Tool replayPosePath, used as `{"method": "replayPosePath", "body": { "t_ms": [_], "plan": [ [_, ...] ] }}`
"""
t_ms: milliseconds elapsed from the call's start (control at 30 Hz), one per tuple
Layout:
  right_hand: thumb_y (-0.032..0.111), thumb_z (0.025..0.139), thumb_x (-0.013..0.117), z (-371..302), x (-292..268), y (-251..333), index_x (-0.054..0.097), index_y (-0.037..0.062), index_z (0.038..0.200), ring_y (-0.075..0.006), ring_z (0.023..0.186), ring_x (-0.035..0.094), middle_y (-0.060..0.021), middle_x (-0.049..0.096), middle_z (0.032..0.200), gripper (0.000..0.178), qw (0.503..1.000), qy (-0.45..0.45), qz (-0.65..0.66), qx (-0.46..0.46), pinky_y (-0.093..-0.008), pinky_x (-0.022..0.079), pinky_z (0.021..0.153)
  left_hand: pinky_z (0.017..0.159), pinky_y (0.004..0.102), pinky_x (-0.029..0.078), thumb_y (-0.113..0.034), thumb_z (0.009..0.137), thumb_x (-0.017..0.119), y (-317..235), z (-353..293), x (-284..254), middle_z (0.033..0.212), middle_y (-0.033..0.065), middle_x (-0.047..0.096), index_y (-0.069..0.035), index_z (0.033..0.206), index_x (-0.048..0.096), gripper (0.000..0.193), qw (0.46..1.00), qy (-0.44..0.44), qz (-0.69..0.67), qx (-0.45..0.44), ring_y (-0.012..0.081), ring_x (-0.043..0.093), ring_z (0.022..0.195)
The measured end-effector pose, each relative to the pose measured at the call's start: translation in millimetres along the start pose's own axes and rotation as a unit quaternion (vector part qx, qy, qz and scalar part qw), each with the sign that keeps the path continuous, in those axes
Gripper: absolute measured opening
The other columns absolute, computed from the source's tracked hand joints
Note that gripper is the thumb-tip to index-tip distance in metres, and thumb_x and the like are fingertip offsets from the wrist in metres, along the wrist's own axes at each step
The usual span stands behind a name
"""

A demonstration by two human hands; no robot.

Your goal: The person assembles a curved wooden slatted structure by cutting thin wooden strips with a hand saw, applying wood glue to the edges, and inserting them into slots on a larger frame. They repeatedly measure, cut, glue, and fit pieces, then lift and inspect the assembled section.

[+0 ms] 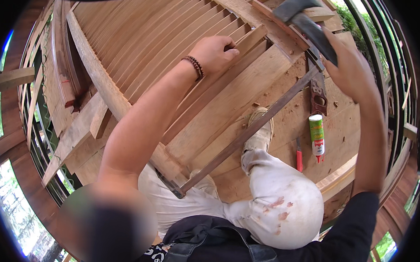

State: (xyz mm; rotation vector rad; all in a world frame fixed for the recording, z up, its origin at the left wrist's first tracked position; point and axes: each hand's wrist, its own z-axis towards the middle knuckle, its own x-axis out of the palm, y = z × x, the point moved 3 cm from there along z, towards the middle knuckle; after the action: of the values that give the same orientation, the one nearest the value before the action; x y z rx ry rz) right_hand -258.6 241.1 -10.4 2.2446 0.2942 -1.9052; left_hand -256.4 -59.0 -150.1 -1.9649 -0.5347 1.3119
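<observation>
Hammer (313,31) in right hand (348,67), left hand (216,55) on wooden slat (252,38).

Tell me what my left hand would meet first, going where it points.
Your left hand would probably first meet the far end of the pale slat right beside it; depth is unclear.

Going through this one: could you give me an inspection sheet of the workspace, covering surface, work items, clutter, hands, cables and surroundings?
Surface: wooden boards with scattered wood chips.
Work items: slatted wooden frame; long metal clamp running diagonally beside it.
Clutter: handsaw, green-and-white bottle and red-handled tool lying apart.
Left hand: curled at the nearest slats; exact grip unclear.
Right hand: closed around the dark handle of a hammer.
Cables: green coiled cord at the left.
Surroundings: dark railing bars, greenery beyond.
</observation>
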Motion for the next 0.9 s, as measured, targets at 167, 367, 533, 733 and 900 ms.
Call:
{"method": "replayPosePath", "body": {
  "t_ms": [167, 367, 533, 733, 900],
  "plan": [
    [0.022, 0.087, 0.075, -97.0, 81.8, -35.1, 0.056, -0.0037, 0.136, -0.0319, 0.107, 0.068, -0.0214, 0.069, 0.115, 0.058, 0.956, -0.139, 0.189, 0.175, -0.0381, 0.051, 0.095, 0.085, 0.0345, 0.055, -0.025, 0.095, 0.067, 9.9, -51.6, -47.6, 0.094, 0.0136, 0.075, -0.001, 0.111, 0.071, 0.029, 0.991, -0.12, -0.001, 0.064, 0.0244, 0.07, 0.089],
    [0.019, 0.084, 0.075, -212.1, 218.0, -31.1, 0.06, -0.0038, 0.119, -0.0258, 0.091, 0.066, -0.0149, 0.068, 0.1, 0.044, 0.901, -0.094, 0.267, 0.329, -0.0389, 0.051, 0.084, 0.101, 0.0402, 0.048, -0.023, 0.089, 0.073, 92.0, -190.2, -119.4, 0.122, 0.0202, 0.067, 0.003, 0.123, 0.064, 0.044, 0.89, -0.43, 0.093, -0.121, 0.03, 0.063, 0.116],
    [0.017, 0.079, 0.072, -218.7, 296.6, -26.9, 0.058, -0.0026, 0.121, -0.0279, 0.088, 0.067, -0.0162, 0.068, 0.098, 0.048, 0.884, 0.042, 0.253, 0.39, -0.0378, 0.051, 0.081, 0.108, 0.039, 0.042, -0.026, 0.093, 0.074, 125.9, -263.5, -65.8, 0.135, 0.019, 0.056, 0.005, 0.14, 0.045, 0.063, 0.825, -0.478, -0.114, -0.279, 0.0284, 0.054, 0.125],
    [0.019, 0.082, 0.07, -189.9, 331.3, -33.0, 0.059, -0.0022, 0.12, -0.0291, 0.088, 0.067, -0.0177, 0.069, 0.1, 0.045, 0.931, 0.071, 0.198, 0.297, -0.0368, 0.052, 0.081, 0.085, 0.031, 0.054, -0.035, 0.099, 0.07, 105.4, -260.7, -31.7, 0.118, 0.0082, 0.064, -0.001, 0.133, 0.053, 0.051, 0.731, -0.408, -0.418, -0.353, 0.0149, 0.063, 0.102],
    [0.018, 0.086, 0.068, -171.0, 333.5, -44.5, 0.062, -0.0017, 0.119, -0.0302, 0.09, 0.068, -0.017, 0.07, 0.104, 0.039, 0.946, 0.091, 0.162, 0.266, -0.0371, 0.052, 0.083, 0.081, 0.0294, 0.054, -0.037, 0.099, 0.07, 119.5, -260.4, -28.8, 0.111, 0.0057, 0.065, -0.001, 0.133, 0.052, 0.053, 0.734, -0.415, -0.413, -0.344, 0.0131, 0.064, 0.095]
  ]
}}
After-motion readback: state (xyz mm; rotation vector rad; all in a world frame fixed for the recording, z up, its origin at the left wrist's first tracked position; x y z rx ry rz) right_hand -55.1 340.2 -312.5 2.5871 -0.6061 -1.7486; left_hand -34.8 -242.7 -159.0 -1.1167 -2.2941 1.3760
